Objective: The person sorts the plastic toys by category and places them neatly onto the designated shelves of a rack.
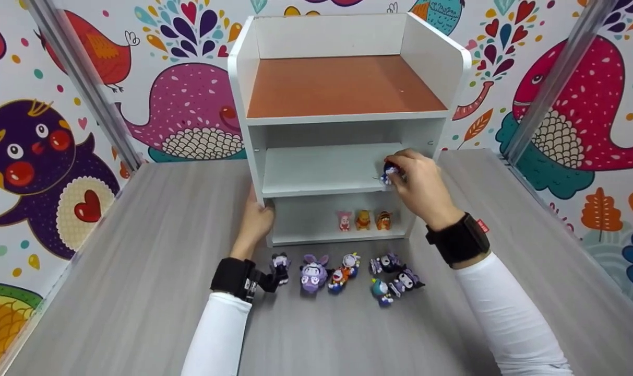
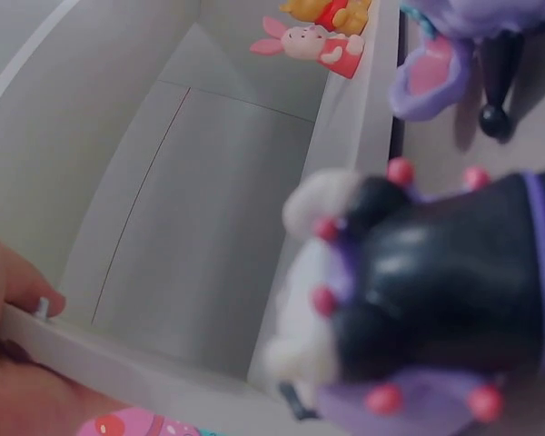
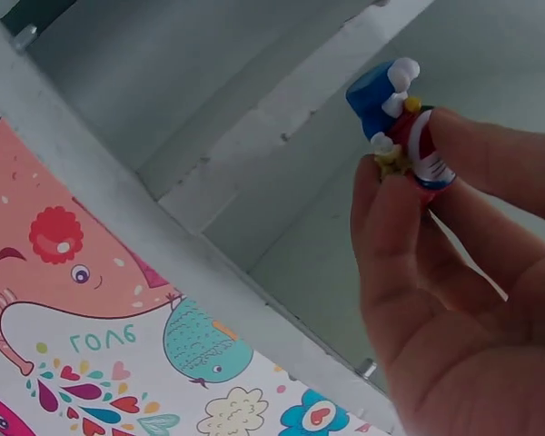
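My right hand [image 1: 419, 183] pinches a small blue, white and red figurine [image 3: 395, 127] between thumb and fingers. It is at the right front of the middle level of a white shelf unit [image 1: 347, 117], just above the board [image 1: 326, 167]. My left hand [image 1: 256, 222] grips the front edge of the unit's left side panel [image 2: 145, 377], thumb on the inner face. On the bottom level stand a pink piglet figurine [image 1: 344, 221], a yellow bear figurine [image 1: 363, 220] and an orange tiger figurine [image 1: 383, 220], side by side toward the right.
In front of the unit lie several figurines: a black-and-purple one [image 1: 280, 267], a purple rabbit-eared one [image 1: 313, 272], an orange-and-blue one [image 1: 338, 279], and a group with a dark-hooded one [image 1: 406, 282] at right. The unit's top has a brown board [image 1: 342, 86]. Patterned walls [image 1: 191, 104] enclose the table.
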A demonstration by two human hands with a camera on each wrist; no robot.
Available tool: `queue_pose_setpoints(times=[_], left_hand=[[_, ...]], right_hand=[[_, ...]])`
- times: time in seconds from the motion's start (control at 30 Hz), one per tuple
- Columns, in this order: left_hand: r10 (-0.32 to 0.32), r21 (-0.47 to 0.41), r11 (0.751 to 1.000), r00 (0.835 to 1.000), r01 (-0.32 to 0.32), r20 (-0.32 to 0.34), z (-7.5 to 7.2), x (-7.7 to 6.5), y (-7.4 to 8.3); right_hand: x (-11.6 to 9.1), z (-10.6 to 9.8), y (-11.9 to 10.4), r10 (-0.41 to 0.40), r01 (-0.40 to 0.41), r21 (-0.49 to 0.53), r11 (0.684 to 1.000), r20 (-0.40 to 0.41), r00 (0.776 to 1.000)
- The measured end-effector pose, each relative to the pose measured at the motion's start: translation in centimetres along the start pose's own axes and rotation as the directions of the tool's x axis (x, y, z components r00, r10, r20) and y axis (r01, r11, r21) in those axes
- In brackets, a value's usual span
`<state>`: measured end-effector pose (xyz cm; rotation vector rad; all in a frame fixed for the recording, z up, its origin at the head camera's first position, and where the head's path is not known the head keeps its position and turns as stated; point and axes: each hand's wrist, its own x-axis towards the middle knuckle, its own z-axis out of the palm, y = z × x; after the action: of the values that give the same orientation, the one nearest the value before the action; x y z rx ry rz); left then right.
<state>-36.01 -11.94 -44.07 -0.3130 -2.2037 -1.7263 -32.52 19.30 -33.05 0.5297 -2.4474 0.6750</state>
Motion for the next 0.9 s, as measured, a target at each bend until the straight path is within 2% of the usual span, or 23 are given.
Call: queue_pose_setpoints(times=[0.33,0.9], left_hand=[[-0.012,-0.010,1.000,1.000,0.012,0.013,0.1,0.0,0.0],[-0.012,-0.009,1.000,1.000,0.012,-0.012,0.2,0.0,0.1]], right_hand=[[0.8,0.6,0.8,-0.003,0.003,-0.076,0.997,-0.012,1.000],[1.6,0.6,0.8,0.037,-0.035,-0.148,0.988,0.008,0.999]])
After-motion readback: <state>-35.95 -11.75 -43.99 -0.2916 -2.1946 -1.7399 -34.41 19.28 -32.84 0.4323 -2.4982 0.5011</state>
